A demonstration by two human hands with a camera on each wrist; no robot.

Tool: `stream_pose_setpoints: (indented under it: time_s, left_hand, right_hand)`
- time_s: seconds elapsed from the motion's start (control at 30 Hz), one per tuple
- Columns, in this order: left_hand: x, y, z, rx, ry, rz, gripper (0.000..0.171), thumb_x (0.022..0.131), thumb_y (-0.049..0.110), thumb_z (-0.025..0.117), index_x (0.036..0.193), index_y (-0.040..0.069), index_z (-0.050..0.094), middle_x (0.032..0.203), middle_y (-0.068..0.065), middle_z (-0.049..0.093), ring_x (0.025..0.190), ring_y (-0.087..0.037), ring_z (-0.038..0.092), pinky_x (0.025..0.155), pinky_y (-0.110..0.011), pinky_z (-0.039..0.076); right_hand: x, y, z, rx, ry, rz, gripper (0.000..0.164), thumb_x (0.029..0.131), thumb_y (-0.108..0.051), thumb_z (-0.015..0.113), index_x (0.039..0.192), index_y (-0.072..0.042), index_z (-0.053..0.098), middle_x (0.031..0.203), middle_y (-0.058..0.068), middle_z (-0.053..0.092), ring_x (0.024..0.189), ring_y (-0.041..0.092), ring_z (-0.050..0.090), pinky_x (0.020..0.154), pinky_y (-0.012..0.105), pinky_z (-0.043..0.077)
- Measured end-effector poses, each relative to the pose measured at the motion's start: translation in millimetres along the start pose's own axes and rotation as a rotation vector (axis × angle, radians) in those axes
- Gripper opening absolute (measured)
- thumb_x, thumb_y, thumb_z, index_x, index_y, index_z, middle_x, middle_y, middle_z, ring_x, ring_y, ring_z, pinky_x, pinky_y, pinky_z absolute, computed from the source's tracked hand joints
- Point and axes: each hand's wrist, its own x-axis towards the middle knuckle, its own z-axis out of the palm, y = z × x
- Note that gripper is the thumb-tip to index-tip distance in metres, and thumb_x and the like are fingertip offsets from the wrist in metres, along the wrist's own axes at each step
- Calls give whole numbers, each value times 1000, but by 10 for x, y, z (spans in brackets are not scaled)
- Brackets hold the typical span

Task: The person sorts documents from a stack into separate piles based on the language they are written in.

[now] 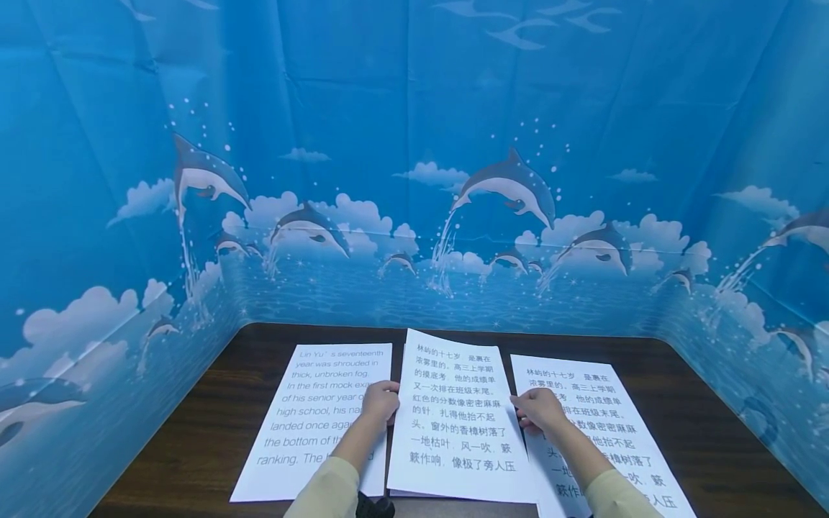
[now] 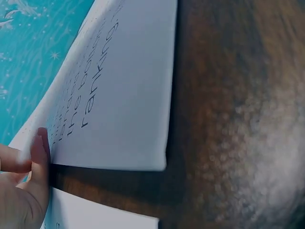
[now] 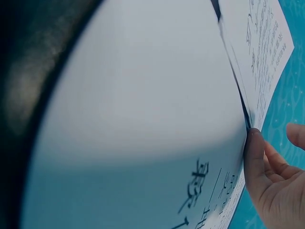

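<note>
My left hand (image 1: 381,401) grips the left edge of the middle sheet of paper (image 1: 453,432), which bears Chinese print. On its right edge, the fingertips of my right hand (image 1: 540,411) hold it. The sheet bows, and another sheet's edge shows beneath it. In the left wrist view, my left hand (image 2: 28,191) pinches at the edge of a sheet with English words (image 2: 128,95). My right hand (image 3: 274,186) has fingertips right at a paper edge in the right wrist view. One finger there stands apart from the others.
An English-text sheet (image 1: 311,432) lies to the left on the dark wooden table (image 1: 194,432). A Chinese-text sheet (image 1: 615,432) lies to the right, partly hidden by my right forearm. A blue dolphin-print curtain (image 1: 414,180) encloses the back and sides.
</note>
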Motion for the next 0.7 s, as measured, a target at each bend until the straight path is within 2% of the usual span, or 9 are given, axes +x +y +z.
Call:
stream_pose_setpoints:
  time_s: [0.2, 0.4, 0.6, 0.7]
  left_hand:
    - [15, -16, -31, -111, -38, -45, 44, 67, -9, 46, 110, -2, 54, 82, -11, 53, 52, -12, 44, 42, -19, 37]
    - [21, -1, -58, -176, -74, -90, 48, 67, -12, 45, 114, -3, 52, 76, -11, 53, 45, -7, 38, 40, -15, 32]
    - [-5, 16, -62, -183, -75, -118, 48, 68, -10, 47, 115, 0, 52, 81, -11, 52, 53, -12, 44, 44, -18, 36]
    - [-6, 14, -50, -177, -66, -123, 47, 69, -9, 48, 115, 1, 52, 84, -12, 52, 57, -14, 45, 47, -20, 37]
  right_hand:
    - [-1, -17, 8, -5, -1, 38, 31, 82, -19, 56, 97, 8, 55, 72, 10, 56, 58, 16, 53, 50, 23, 43]
    - [5, -12, -3, -7, -9, 46, 31, 82, -19, 55, 96, 9, 55, 72, 9, 56, 58, 16, 53, 50, 24, 43]
    - [11, 6, -9, 8, -23, 26, 34, 82, -21, 55, 99, 9, 55, 73, 9, 54, 59, 14, 50, 50, 22, 42]
    - [13, 4, 2, 9, -25, 17, 31, 82, -18, 55, 99, 7, 57, 77, 10, 54, 63, 14, 51, 49, 20, 41]
